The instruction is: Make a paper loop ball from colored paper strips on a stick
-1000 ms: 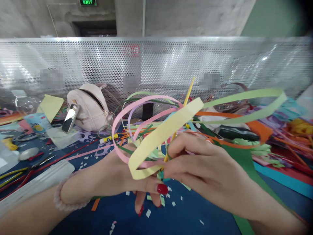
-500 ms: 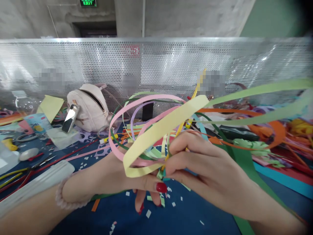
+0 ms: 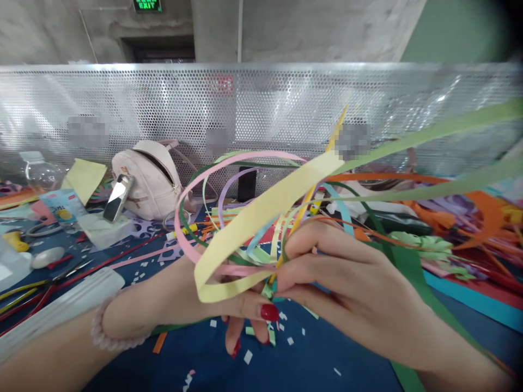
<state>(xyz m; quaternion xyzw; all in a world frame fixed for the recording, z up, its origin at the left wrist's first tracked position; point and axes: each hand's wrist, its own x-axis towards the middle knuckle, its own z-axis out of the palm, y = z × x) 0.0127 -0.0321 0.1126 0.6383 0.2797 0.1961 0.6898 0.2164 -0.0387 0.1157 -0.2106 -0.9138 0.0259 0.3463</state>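
A bunch of long coloured paper strips fans out from between my two hands. Its pale yellow strip bends in a loop in front, with a pink strip curling behind it. Light green strips and an orange strip sweep off to the right. My left hand is closed under the bunch, thumb and fingers around its gathered base. Pinched between the fingertips of my right hand are strips at that base, beside an upright yellow strip. The exact pinch point is partly hidden by the fingers.
A pale backpack leans against a perforated metal screen, a phone propped by it. Scissors and a white ruler-like bar lie at left. Paper scraps dot the blue table; coloured paper piles up at right.
The pale yellow and pink loops have shifted slightly left. The light green strips on the right have swung a little, and the orange loop has moved right. Both hands stay nearly in place.
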